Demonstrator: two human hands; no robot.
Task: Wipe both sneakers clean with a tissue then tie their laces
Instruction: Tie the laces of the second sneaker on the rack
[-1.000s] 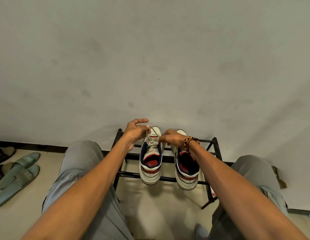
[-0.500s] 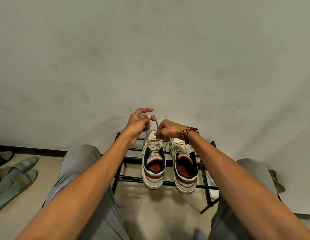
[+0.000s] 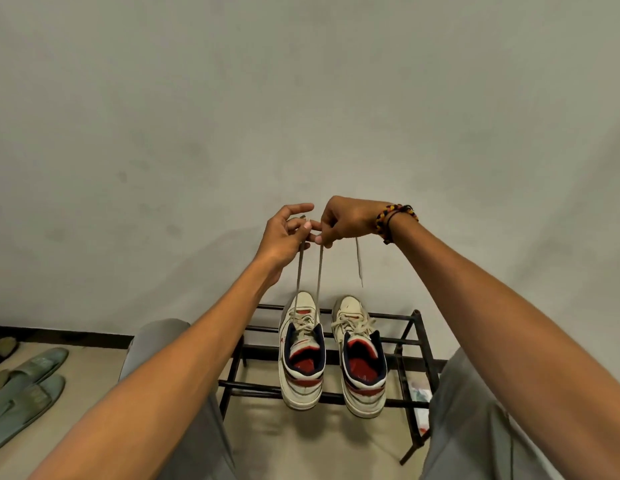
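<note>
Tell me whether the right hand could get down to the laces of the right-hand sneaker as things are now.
Probably not right away: the right hand is raised, pinching a lace end of the left sneaker. The path down to the right sneaker on the rack looks unobstructed once it lets go.

Two sneakers sit side by side on the rack (image 3: pixel 410 318) at lower centre of the frame, the left sneaker (image 3: pixel 301 355) just beside the right sneaker (image 3: pixel 362 358), toes toward the wall (image 3: pixel 301 98) behind. Above them, at mid-frame, the left hand (image 3: pixel 284 237) and right hand (image 3: pixel 350 220) meet, holding the laces (image 3: pixel 307 271) that run down to the left sneaker. Slippers (image 3: pixel 24 389) lie on the floor (image 3: pixel 301 445) at lower left.
</note>
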